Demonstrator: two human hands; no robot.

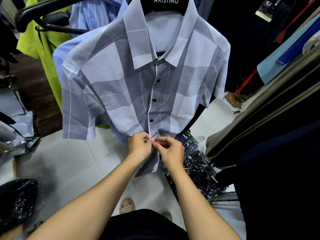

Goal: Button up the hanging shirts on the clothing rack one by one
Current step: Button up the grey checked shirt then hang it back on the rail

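Head view: plaid shirt (121, 94) hanging on hanger (166, 4), placket running vertically, three dark buttons (154, 100) fastened above. Left hand (140, 146) and right hand (170, 149) meeting at placket's lower end, fingers (152, 140) pinching fabric edges; fourth button hidden, equally near both.

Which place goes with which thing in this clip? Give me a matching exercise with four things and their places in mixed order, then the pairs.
Things:
1. grey checked shirt
2. lime green garment
3. black hanger
4. pile of plastic-wrapped dark clothes

Places:
A. on the floor, right of the hands
B. at the top, inside the shirt's collar
C. hanging in the middle, its front edge pinched by both hands
D. hanging behind, at upper left

Pairs: 1-C, 2-D, 3-B, 4-A
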